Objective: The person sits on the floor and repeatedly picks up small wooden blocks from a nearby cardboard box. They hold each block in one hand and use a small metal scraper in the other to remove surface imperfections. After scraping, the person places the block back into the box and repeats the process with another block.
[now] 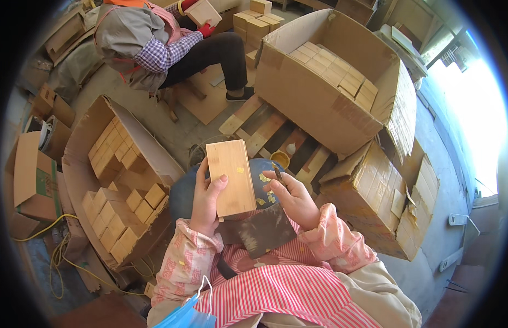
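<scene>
A light wooden box [230, 180] is gripped upright in my left hand [207, 190], thumb across its face. One small yellow sticker [240, 170] is on that face. To its right, my right hand [293, 197] holds a slim dark tool [278, 174] between thumb and fingers; its exact kind cannot be told. Several yellow bits [260, 201] lie on my blue-clad knee beside that hand. A dark sheet [267, 231] rests on my lap over a striped apron [274, 287].
Cardboard cartons of wooden boxes stand at left [135, 100] and upper right [315, 102]. A slatted wooden pallet [265, 129] with a yellow bowl [280, 159] lies ahead. A seated co-worker [151, 45] in red gloves holds another box. A yellow cord [90, 276] runs at lower left.
</scene>
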The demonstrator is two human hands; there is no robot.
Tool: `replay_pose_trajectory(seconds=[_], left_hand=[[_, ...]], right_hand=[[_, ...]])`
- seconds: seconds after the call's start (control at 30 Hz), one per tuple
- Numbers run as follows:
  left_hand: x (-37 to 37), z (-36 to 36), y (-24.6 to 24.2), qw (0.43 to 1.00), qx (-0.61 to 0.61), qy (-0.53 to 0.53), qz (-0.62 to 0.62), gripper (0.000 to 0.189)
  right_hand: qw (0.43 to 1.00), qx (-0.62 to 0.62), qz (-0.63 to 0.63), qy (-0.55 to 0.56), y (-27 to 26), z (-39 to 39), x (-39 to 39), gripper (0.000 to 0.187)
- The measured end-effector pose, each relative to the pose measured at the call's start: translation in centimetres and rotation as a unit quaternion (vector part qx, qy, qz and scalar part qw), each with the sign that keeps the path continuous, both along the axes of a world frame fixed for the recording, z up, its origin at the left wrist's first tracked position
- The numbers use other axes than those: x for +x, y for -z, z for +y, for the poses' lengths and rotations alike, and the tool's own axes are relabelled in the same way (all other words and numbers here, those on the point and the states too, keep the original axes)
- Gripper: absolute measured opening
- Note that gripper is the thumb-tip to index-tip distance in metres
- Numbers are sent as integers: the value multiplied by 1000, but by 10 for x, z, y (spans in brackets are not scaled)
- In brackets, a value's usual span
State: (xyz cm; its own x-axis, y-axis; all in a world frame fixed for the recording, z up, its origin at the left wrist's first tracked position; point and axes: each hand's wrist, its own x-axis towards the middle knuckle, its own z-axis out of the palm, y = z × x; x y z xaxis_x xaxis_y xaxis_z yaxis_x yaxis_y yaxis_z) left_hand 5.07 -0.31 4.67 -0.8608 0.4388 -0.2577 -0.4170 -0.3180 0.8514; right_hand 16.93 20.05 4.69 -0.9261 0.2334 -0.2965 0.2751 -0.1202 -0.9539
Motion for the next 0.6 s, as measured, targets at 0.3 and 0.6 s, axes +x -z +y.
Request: replay_pose_trajectory(seconds=[0.3, 0.6], left_hand=[[-3, -5, 5, 1000, -25, 15, -10, 89], [-9, -5, 10, 999, -29, 19, -34, 82]], right_hand=[[979, 182, 72, -49, -3, 5, 3, 32], [897, 384, 213, -37, -17, 8, -17, 32]])
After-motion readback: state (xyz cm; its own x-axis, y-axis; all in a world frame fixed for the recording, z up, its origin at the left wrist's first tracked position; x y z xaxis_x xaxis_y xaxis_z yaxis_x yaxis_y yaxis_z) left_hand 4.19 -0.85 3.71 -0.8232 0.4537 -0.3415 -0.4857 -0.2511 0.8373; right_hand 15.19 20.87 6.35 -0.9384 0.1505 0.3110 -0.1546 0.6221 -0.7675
